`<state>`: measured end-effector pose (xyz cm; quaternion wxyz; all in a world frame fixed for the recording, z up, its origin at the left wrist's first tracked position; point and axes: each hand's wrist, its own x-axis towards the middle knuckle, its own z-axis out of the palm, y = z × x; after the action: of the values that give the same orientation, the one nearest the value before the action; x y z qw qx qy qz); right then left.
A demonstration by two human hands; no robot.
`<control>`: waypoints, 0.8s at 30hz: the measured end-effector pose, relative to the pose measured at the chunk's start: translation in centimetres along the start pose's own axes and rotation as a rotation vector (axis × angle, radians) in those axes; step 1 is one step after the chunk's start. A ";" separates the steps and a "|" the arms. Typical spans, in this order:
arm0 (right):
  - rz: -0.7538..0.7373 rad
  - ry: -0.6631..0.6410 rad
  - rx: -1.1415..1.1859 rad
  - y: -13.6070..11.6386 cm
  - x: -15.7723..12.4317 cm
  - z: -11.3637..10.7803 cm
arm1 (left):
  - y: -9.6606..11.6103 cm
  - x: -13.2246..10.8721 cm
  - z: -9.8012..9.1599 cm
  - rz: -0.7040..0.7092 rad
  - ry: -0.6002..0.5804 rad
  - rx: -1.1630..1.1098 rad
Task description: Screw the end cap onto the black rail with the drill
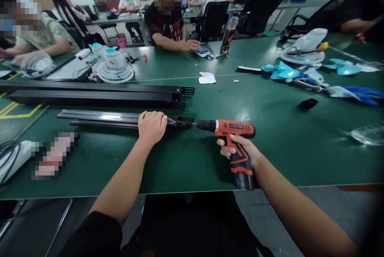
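My right hand (pixel 240 149) is wrapped round the grip of an orange and black cordless drill (pixel 235 129), its chuck pointing left. From the chuck a thin bit reaches to the slotted right end of a long black metal profile (pixel 102 116) lying on the green table. Whether the bit touches a screw there is too small to tell. My left hand (pixel 152 127) grips that profile from above near the same end, fingers curled over it. Just behind lie more long black profiles (pixel 99 96), with similar slotted ends at the right.
Fan parts (pixel 115 67) stand at the back left, with more fan parts (pixel 303 51) and blue blades (pixel 282 71) at the right. A paper scrap (pixel 207 78) and a bottle (pixel 229 35) lie beyond the profiles. A person (pixel 168 21) sits opposite. A clear plastic piece (pixel 369 134) rests at the right.
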<state>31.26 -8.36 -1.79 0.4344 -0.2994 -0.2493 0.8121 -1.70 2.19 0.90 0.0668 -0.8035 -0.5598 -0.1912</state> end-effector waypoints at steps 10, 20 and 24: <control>0.013 -0.008 0.024 -0.1 0.0 0.0 | -0.2 0.0 0.2 -0.011 -0.007 -0.023; -0.027 0.022 0.031 0.3 -0.1 0.0 | 0.0 0.0 0.0 -0.012 -0.011 -0.027; -0.050 0.012 0.034 0.5 0.0 -0.2 | -0.1 0.0 0.1 -0.006 -0.010 -0.018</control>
<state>31.07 -8.59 -2.26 0.4611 -0.2904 -0.2403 0.8033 -1.73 2.25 0.83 0.0561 -0.8034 -0.5607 -0.1925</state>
